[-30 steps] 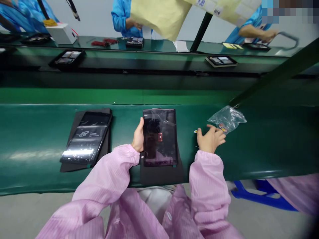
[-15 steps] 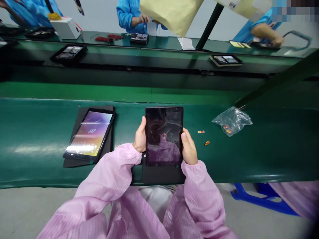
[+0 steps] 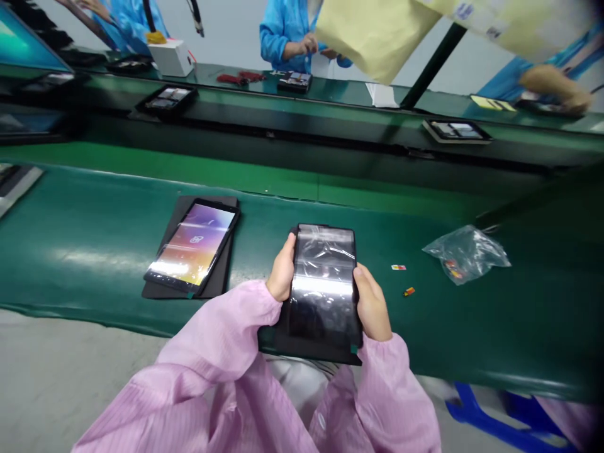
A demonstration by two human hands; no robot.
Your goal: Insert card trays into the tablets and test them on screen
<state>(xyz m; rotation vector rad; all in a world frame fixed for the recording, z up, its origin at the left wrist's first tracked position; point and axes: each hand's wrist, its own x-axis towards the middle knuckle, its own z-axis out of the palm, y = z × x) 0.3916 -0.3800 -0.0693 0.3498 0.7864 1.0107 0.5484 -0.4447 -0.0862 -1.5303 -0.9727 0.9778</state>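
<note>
A loose, pale pink anti-static smock [image 3: 250, 402] with fine stripes is worn by the person. Its long, full sleeves are gathered into elasticated ends, seen as a puckered left cuff [image 3: 258, 296] and a puckered right cuff [image 3: 377, 353]. A small round snap button [image 3: 321, 420] is set on the front, and a pale grey garment [image 3: 297, 374] is seen beneath the smock. The left hand [image 3: 283, 275] and the right hand [image 3: 372, 303] are bare.

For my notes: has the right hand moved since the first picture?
Yes, the right hand moved left, away from the plastic bag, onto the tablet.
</note>
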